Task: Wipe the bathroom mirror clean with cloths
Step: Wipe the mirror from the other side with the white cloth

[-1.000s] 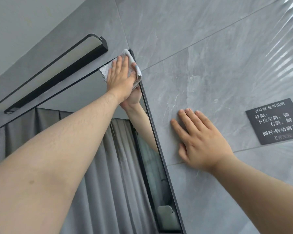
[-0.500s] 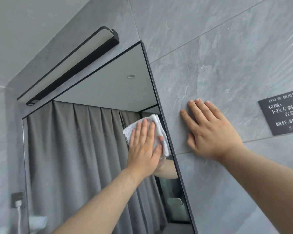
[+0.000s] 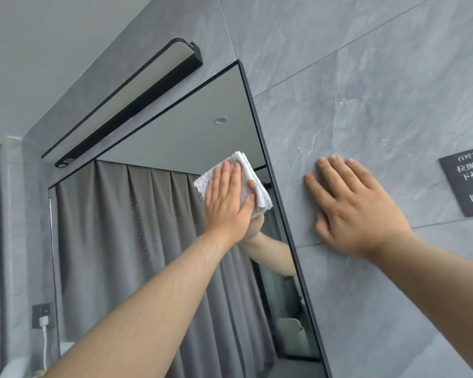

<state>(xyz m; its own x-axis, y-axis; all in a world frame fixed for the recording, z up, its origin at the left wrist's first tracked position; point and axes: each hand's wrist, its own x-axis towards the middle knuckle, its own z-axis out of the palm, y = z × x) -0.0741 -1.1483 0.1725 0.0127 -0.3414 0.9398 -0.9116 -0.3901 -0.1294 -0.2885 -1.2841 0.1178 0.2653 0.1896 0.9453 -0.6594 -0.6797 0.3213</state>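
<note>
**White cloth (image 3: 261, 196) pressed flat to the mirror (image 3: 175, 137) near its right edge**

The left hand (image 3: 227, 203) lies flat on the folded white cloth. Its fingers are straight and close together, and its thumb is out to the side on the fabric, pressing the cloth against the glass. It curls round nothing; palm and fingers simply bear on the cloth. The cloth sits in the upper right part of the mirror, just beside the black-framed right edge. Its dotted corners show past the fingertips and the thumb. Below the hand, the glass reflects the hand's underside and a forearm.

The right hand (image 3: 355, 214) rests palm-down on the grey tiled wall (image 3: 366, 91), near the mirror's right edge. Its fingers are straight and slightly spread, holding nothing. Its heel lies over a grout line between two tiles.

A long black light bar (image 3: 126, 105) is fixed to the wall above the mirror's top edge. To the right of the right hand, a dark sign (image 3: 467, 184) with white characters hangs on the wall, cut off by the picture's edge. Grey curtains in folds fill most of the reflection, with a ceiling and a small round ceiling fitting (image 3: 219, 120) above them. At lower left, beside the mirror's left edge, a wall socket (image 3: 42, 309) has a white plug (image 3: 43, 321) in it, with its cable hanging down.
</note>
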